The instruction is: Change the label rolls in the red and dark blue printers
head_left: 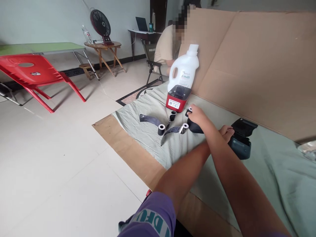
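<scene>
My right hand [197, 116] is closed around a small black roll [188, 111] with a pale core, at the cloth's far side. Beneath it lies a dark rounded object [195, 126], partly covered by that hand. To its left, several similar black rolls [161, 129] rest on the cloth, some with dark strips [149, 119] unwound. My left arm passes under my right forearm, so my left hand [226, 132] is partly hidden. Its curled fingers grip the edge of a dark label printer [240, 147] with its lid [244, 127] raised.
A white detergent bottle [184, 67] stands behind a red and black box [178, 98]. A cardboard sheet [261, 62] rises along the back of the cloth-covered surface [266, 177]. Farther off are a seated person [164, 44], a red chair [29, 70] and a fan [100, 23].
</scene>
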### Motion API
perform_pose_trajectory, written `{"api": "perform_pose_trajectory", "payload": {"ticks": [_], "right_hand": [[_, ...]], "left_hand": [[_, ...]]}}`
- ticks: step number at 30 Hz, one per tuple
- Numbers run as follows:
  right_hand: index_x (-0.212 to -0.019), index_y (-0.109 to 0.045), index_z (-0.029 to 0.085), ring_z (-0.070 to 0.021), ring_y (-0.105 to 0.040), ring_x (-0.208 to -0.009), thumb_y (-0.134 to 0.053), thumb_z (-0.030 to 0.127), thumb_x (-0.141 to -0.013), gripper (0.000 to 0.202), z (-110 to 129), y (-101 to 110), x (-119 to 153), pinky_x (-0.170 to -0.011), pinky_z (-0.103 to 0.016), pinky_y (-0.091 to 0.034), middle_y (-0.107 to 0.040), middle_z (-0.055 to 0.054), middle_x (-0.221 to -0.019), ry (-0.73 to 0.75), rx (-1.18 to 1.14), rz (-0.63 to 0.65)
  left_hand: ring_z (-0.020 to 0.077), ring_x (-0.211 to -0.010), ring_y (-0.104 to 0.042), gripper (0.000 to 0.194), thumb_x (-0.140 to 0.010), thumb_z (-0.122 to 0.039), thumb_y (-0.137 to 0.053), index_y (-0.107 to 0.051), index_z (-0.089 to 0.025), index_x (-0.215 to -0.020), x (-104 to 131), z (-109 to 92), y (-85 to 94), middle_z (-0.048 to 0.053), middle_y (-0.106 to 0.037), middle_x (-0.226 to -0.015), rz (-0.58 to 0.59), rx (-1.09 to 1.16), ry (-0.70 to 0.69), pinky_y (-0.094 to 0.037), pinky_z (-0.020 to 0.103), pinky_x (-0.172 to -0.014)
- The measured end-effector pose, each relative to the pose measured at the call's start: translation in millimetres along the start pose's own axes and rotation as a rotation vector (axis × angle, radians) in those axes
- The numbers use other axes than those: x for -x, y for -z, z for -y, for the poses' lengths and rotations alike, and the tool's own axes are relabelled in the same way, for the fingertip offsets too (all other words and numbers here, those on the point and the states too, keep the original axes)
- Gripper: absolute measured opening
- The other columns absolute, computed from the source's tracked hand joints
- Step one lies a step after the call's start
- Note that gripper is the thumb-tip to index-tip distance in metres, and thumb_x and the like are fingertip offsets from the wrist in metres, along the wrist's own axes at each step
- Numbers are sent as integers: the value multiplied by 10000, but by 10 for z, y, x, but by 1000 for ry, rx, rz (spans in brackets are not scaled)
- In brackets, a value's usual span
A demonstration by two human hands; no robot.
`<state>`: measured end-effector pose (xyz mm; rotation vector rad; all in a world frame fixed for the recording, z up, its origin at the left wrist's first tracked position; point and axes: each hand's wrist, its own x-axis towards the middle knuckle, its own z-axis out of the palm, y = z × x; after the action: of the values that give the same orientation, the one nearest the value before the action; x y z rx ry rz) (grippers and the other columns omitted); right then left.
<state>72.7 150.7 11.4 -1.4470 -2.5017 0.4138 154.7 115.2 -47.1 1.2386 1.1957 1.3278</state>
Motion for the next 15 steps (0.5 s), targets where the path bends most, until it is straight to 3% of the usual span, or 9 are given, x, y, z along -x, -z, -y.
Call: {"api": "perform_pose_trajectory", "payload": {"ticks": [2,5,7,9,12,15], "right_hand": [[-1139,-582,168,-289,-628,-979,-559,192,-876,266,-27,-188,-86,-792,-353,-466,-668,-167,-1102,-34,38,73],[-1172,-597,157,-306,-628,-995,-576,279,-890,308,-100,-258,-102,-812,-374,-467,-622,-194,-1174,-62,62,103],[-1250,-583,164,-309,-625,-986,-583,387,-891,423,-132,-203,-70,-829,-402,-472,-558,-209,-1261,-86,27,19],[-1318,-557,193,-296,-616,-977,-555,452,-897,494,-122,-103,-14,-846,-421,-474,-529,-193,-1291,-80,-59,-151],[-1184,-648,220,-255,-602,-937,-509,411,-918,356,29,54,124,-863,-401,-470,-616,-112,-1103,73,-200,-316],[-1000,-708,224,-220,-597,-866,-483,372,-934,277,355,101,341,-829,-361,-468,-638,-57,-912,292,-307,-217]], "left_hand": [[246,-1253,-592,380,-997,-306,-421,-544,-195,-1338,12,-3,13,120,-644,-1340,7,29,15,-436,363,-1092],[260,-1264,-584,406,-994,-331,-426,-523,-193,-1364,14,0,27,123,-639,-1348,2,61,34,-420,380,-1107],[268,-1268,-579,411,-990,-351,-435,-528,-201,-1361,14,-14,33,119,-635,-1355,-7,76,50,-410,390,-1114],[266,-1269,-577,402,-988,-341,-435,-537,-204,-1352,17,-42,40,117,-633,-1357,-19,87,67,-408,391,-1113],[251,-1262,-580,400,-987,-316,-428,-533,-194,-1353,21,-73,52,122,-641,-1344,-28,99,84,-398,379,-1116],[248,-1257,-584,409,-980,-363,-434,-536,-215,-1347,5,-25,64,105,-649,-1337,-21,111,91,-401,368,-1103]]}}
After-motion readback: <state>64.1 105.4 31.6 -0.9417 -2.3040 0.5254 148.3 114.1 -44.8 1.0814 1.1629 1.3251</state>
